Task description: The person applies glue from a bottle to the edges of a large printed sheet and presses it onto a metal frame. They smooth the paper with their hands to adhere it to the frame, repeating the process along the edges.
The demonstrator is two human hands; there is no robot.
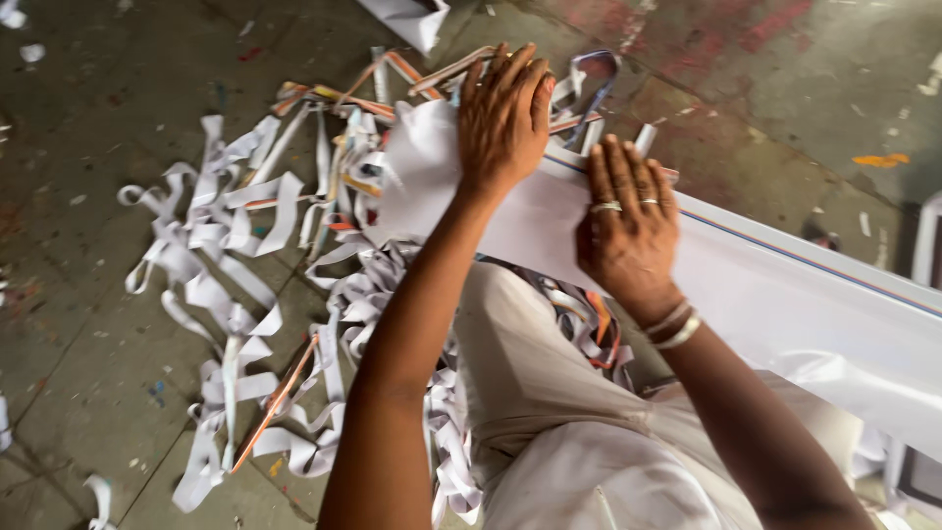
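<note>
No packages, labels, signs or screens among the paper scraps on the floor

- Soft, even daylight fills the scene; no hard shadow edges fall on the concrete floor (pixel 118 324).
- The white sheet (pixel 785 294) is the brightest area, close to washed out right of the right hand (pixel 628 231).
- Motion blur smears the paper strips (pixel 226 294) left of the sheet and softens both hands.
- The garment below the sheet is out of focus.
- Floor corners farthest from the sheet look dim.
</note>
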